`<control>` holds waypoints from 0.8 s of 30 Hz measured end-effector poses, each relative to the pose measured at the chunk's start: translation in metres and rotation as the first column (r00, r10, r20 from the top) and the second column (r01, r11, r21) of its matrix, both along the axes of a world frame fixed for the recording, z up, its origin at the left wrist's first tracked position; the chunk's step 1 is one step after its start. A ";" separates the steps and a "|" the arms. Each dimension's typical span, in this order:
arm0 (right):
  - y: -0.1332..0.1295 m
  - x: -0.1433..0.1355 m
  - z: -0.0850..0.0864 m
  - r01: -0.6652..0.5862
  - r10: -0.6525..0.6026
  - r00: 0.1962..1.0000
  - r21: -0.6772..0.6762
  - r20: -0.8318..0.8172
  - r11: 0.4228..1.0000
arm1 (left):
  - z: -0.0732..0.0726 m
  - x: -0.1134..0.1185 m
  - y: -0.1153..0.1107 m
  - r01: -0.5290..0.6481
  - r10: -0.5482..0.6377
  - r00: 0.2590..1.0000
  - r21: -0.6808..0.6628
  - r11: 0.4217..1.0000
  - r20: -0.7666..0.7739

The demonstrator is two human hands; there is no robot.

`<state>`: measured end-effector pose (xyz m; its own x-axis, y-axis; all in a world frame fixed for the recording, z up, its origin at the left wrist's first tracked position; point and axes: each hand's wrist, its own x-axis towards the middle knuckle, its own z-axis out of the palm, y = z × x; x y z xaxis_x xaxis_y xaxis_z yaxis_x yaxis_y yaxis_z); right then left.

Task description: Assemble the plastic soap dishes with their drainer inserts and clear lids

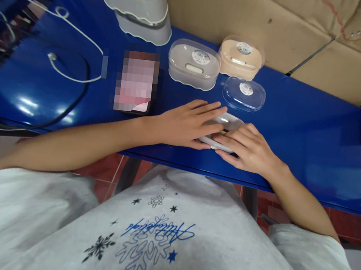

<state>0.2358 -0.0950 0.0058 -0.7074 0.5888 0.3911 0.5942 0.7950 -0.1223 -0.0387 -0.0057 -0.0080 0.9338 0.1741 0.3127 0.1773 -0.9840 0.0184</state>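
No text securely legible. White round sticker [200,57] on grey box [177,68], 12 o'clock from centre: dark print, too small. Similar label [244,48] on peach box [226,60], 1 o'clock; third seal [246,88] on loose clear lid [234,98], 2 o'clock: same. Blue cursive lettering [159,229] across white shirt [214,241], 6 o'clock: upside down, word uncertain. Phone-like device [137,79], 10 o'clock: screen pixelated.
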 end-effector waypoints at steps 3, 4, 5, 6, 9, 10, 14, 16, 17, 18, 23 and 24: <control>0.001 -0.001 0.000 0.026 -0.028 0.998 0.048 0.050 0.999 | 0.002 0.000 -0.001 -0.030 0.030 0.999 0.013 0.999 -0.011; 0.001 -0.002 0.000 0.030 -0.035 0.997 0.075 0.067 0.997 | 0.004 0.000 -0.002 -0.039 0.039 0.999 -0.002 0.999 -0.011; 0.002 -0.002 0.000 0.034 -0.042 0.996 0.101 0.082 0.994 | 0.005 0.001 -0.002 -0.042 0.042 0.999 -0.020 0.999 -0.008; 0.002 -0.002 0.000 0.039 -0.050 0.994 0.119 0.095 0.992 | 0.006 0.002 -0.003 -0.039 0.039 0.999 -0.038 0.999 -0.004; 0.002 -0.003 0.001 0.053 -0.067 0.990 0.109 0.125 0.993 | 0.007 0.004 -0.005 -0.008 0.008 1.000 -0.054 0.999 0.005; 0.001 -0.003 0.001 0.057 -0.071 0.988 0.104 0.136 0.993 | 0.006 0.004 -0.005 -0.002 0.002 1.000 -0.043 0.999 0.003; -0.001 -0.007 0.002 0.055 -0.090 0.979 0.186 0.185 0.981 | 0.001 0.003 -0.004 0.001 -0.001 1.000 0.032 0.999 -0.007; -0.001 -0.009 0.000 0.063 -0.105 0.977 0.217 0.188 0.974 | 0.000 0.002 -0.003 0.008 -0.008 1.000 0.061 0.998 -0.004; -0.001 -0.009 -0.001 0.066 -0.105 0.979 0.212 0.175 0.975 | 0.000 0.002 -0.002 0.015 -0.015 1.000 0.067 0.998 -0.005; 0.000 -0.009 -0.002 0.066 -0.095 0.984 0.190 0.150 0.980 | 0.000 0.001 -0.001 0.025 -0.024 1.000 0.065 0.998 -0.008; 0.012 0.005 -0.006 0.069 -0.067 0.983 0.005 -0.171 0.998 | 0.003 0.001 0.003 0.014 -0.018 0.998 -0.056 0.998 -0.058; 0.016 0.009 -0.006 0.121 -0.121 0.969 -0.013 -0.217 0.993 | 0.004 0.001 0.003 0.004 -0.010 0.998 -0.074 0.997 -0.069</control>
